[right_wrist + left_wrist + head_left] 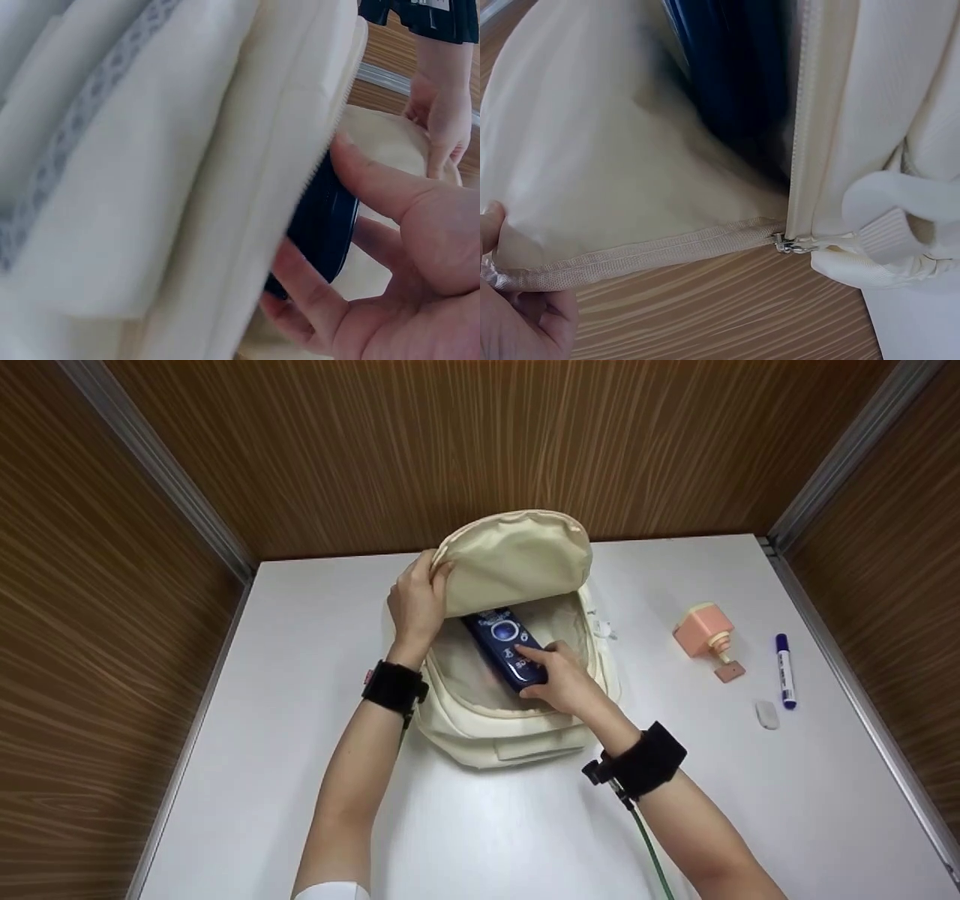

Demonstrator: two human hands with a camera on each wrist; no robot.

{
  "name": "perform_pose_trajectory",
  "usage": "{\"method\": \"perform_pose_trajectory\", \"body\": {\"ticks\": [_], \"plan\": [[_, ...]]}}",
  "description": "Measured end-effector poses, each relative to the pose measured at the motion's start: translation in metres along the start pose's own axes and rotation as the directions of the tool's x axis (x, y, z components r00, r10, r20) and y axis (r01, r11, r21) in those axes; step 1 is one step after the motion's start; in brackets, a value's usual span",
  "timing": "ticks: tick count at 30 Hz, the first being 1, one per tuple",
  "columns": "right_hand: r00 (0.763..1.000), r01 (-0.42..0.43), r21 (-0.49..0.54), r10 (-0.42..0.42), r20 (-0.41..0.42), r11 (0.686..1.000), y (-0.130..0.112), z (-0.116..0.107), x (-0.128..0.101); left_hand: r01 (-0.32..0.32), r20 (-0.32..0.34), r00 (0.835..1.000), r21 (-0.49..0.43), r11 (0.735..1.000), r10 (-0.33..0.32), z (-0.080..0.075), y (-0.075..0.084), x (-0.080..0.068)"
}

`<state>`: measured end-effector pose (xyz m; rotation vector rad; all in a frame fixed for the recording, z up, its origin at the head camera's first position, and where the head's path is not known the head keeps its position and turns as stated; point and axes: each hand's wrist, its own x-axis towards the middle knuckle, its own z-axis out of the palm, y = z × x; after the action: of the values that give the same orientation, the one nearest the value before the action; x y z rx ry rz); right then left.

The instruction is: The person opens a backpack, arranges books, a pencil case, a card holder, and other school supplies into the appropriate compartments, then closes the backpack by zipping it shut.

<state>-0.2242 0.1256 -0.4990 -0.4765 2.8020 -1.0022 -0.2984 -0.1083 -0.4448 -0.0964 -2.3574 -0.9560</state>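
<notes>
Table, head view: plain white top, kinda shiny, running right back to the wall.
Walls: brown wood-grain panels at the back and both sides, grey metal strips down the corners.
Backpack: cream, mid-table, its flap lifted.
Left hand: pinching the flap's edge.
Right hand: gripping the near end of a dark blue case, which lies slanted in the bag's opening.
Right side of the table: peach cube thing, marker, small whitish piece.
Zip, left wrist view: flap edge in the fingers, wood grain behind, case blurry up top.
Case end, right wrist view: thumb one side, fingers the other; more wood grain and metal strip behind.
</notes>
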Motion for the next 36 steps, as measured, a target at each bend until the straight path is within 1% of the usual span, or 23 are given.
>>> {"method": "perform_pose_trajectory", "body": {"ticks": [7,12,15,17,21,25,27,30,33,36], "plan": [[0.999,0.041,0.073,-0.04,-0.009,0.997,0.006,0.012,0.017,-0.004,-0.006,1.0,-0.007,1.0,0.004,-0.002,0.003,0.001],[0.994,0.102,0.074,-0.099,-0.049,0.992,0.006,0.019,0.027,-0.002,-0.005,1.0,-0.015,1.0,0.002,-0.003,0.006,0.001],[0.991,0.114,0.074,-0.109,-0.072,0.991,0.002,0.022,0.033,-0.004,0.01,1.0,-0.028,1.0,0.004,-0.003,0.008,0.0],[0.991,0.106,0.074,-0.1,-0.085,0.992,-0.001,0.024,0.037,-0.01,0.021,1.0,-0.04,0.999,0.011,-0.004,0.009,-0.001],[0.989,0.109,0.043,-0.104,-0.108,0.993,-0.003,0.029,0.044,-0.023,0.032,0.999,-0.053,0.998,0.024,-0.004,0.01,-0.002],[0.982,0.144,-0.032,-0.147,-0.121,0.989,0.0,0.032,0.047,-0.023,0.023,0.999,-0.043,0.999,0.024,-0.003,0.009,-0.002],[0.981,0.153,-0.051,-0.158,-0.116,0.987,0.003,0.031,0.045,-0.017,0.019,1.0,-0.038,0.999,0.018,-0.002,0.008,-0.003],[0.983,0.141,-0.048,-0.145,-0.112,0.989,0.007,0.025,0.04,-0.011,0.017,1.0,-0.034,0.999,0.012,-0.002,0.007,-0.004],[0.989,0.09,-0.014,-0.091,-0.116,0.996,0.011,0.013,0.035,-0.009,0.014,1.0,-0.03,1.0,0.009,-0.002,0.004,-0.004],[0.99,0.04,0.006,-0.039,-0.134,0.999,0.019,-0.003,0.032,-0.01,0.009,1.0,-0.024,1.0,0.01,-0.003,0.002,-0.005]]}}
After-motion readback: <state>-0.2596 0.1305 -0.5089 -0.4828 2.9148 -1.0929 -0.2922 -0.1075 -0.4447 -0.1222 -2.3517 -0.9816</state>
